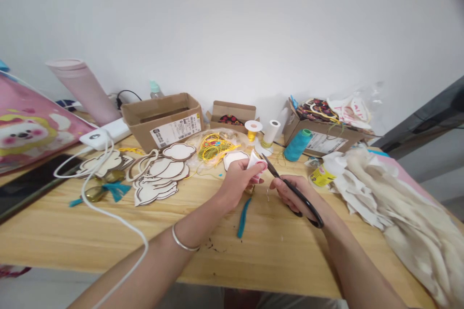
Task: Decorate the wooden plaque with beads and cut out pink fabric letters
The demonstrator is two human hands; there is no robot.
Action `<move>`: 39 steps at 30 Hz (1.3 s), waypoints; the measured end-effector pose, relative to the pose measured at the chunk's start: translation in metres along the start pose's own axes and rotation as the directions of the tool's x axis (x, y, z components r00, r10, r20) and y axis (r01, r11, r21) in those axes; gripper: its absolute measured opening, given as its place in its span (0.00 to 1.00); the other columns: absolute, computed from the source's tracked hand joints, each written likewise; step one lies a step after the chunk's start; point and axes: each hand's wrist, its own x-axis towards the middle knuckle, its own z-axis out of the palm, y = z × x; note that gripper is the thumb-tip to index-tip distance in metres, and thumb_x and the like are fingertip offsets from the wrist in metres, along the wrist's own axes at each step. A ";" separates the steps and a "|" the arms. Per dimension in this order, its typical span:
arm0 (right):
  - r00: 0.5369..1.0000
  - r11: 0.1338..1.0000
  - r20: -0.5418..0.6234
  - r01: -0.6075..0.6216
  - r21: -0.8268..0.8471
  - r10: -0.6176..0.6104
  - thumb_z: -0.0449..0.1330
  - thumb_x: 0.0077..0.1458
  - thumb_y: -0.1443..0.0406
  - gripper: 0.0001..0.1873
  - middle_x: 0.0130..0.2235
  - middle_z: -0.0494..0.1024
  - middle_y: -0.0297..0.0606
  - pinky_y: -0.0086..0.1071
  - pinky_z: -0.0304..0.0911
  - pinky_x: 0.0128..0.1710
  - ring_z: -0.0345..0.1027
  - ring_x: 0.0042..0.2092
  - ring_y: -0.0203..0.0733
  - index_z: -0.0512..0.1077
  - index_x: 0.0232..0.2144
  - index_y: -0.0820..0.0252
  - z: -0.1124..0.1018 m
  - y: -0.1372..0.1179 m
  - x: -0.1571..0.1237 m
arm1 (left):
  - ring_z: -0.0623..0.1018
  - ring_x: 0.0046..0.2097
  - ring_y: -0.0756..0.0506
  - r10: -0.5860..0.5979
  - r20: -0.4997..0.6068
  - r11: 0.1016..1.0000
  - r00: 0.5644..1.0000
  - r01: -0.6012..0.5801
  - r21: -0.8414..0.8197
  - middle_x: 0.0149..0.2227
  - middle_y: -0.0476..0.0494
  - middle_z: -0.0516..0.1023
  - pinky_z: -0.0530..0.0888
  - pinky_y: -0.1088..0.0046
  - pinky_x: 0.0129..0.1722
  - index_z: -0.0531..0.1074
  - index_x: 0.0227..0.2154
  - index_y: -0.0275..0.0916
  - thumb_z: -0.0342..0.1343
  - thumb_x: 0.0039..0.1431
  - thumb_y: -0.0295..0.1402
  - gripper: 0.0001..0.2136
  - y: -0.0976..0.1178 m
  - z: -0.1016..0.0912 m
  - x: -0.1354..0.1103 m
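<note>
My left hand pinches a small white piece with pink on it, held just above the wooden table. My right hand grips black-handled scissors, whose blades point up-left and touch the white piece. A silver bangle circles my left wrist. A teal tassel strip lies on the table below my hands.
Cloud-shaped wooden cut-outs and a white cable lie at the left. Cardboard boxes, yellow cord, a yellow spool, a teal thread cone and a glue bottle stand behind. White fabric scraps pile at right.
</note>
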 end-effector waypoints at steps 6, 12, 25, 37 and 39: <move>1.000 0.998 -0.016 0.020 -0.062 -0.021 0.49 0.47 0.43 0.26 0.16 0.52 0.26 0.26 0.40 0.14 0.44 0.17 0.28 0.62 0.20 0.61 0.003 -0.001 0.000 | 0.64 0.21 0.56 -0.011 0.005 0.999 1.000 0.011 -0.040 0.17 0.53 0.62 0.68 0.79 0.26 0.68 0.16 0.34 0.62 0.40 0.38 0.12 0.002 0.001 -0.001; 0.998 0.999 -0.059 0.015 -0.036 -0.017 0.49 0.46 0.43 0.27 0.16 0.51 0.26 0.25 0.39 0.13 0.43 0.17 0.27 0.62 0.20 0.61 0.007 0.001 0.001 | 0.63 0.20 0.56 -0.018 0.011 0.998 1.000 0.019 -0.055 0.17 0.53 0.63 0.62 0.82 0.20 0.70 0.18 0.34 0.63 0.40 0.38 0.12 0.001 0.002 -0.002; 0.999 0.999 -0.046 0.023 0.034 -0.022 0.50 0.45 0.41 0.28 0.16 0.51 0.25 0.25 0.39 0.13 0.42 0.16 0.26 0.64 0.22 0.63 0.009 0.002 0.002 | 0.64 0.23 0.56 -0.075 0.020 0.983 0.997 0.077 -0.169 0.20 0.52 0.64 0.69 0.81 0.26 0.70 0.19 0.33 0.64 0.39 0.35 0.11 0.002 0.004 -0.003; 1.000 0.998 -0.029 -0.010 0.068 0.012 0.51 0.43 0.41 0.30 0.15 0.49 0.24 0.24 0.36 0.13 0.40 0.16 0.26 0.65 0.23 0.63 0.007 0.004 0.003 | 0.63 0.22 0.57 -0.100 0.038 0.979 0.994 0.105 -0.174 0.18 0.54 0.61 0.70 0.81 0.26 0.68 0.17 0.32 0.64 0.38 0.35 0.12 0.001 0.001 0.000; 1.000 0.998 -0.027 -0.008 0.066 0.009 0.51 0.43 0.41 0.30 0.15 0.49 0.24 0.24 0.36 0.13 0.40 0.16 0.25 0.65 0.23 0.64 0.007 0.005 0.003 | 0.63 0.21 0.57 -0.102 0.046 0.978 0.994 0.109 -0.178 0.17 0.54 0.61 0.69 0.81 0.25 0.68 0.17 0.32 0.64 0.37 0.35 0.12 0.002 0.000 0.000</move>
